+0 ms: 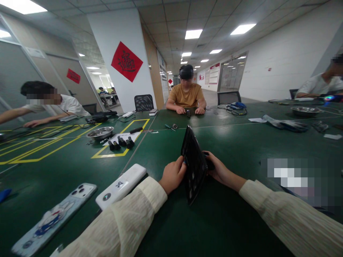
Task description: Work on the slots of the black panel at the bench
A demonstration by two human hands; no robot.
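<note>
A thin black rectangular panel (195, 171) stands tilted on edge in front of me, seen nearly side-on. My left hand (173, 175) is closed on its left side, with the thumb against the panel. On the other side, my right hand (218, 169) has its fingers curled round a small dark piece (210, 161) at the panel's right edge. Whether that piece is part of the panel, I cannot tell. By my left forearm lie a white power bank (122, 185) and a phone in a cartoon-printed case (55, 221).
Farther left, several black cylindrical parts (122, 142) stand on white paper beside a metal bowl (100, 133). A small screwdriver (169, 127) lies ahead. Gloves (284, 123) and another metal bowl (306, 111) are at right. A person (186, 94) sits opposite; others sit at both sides.
</note>
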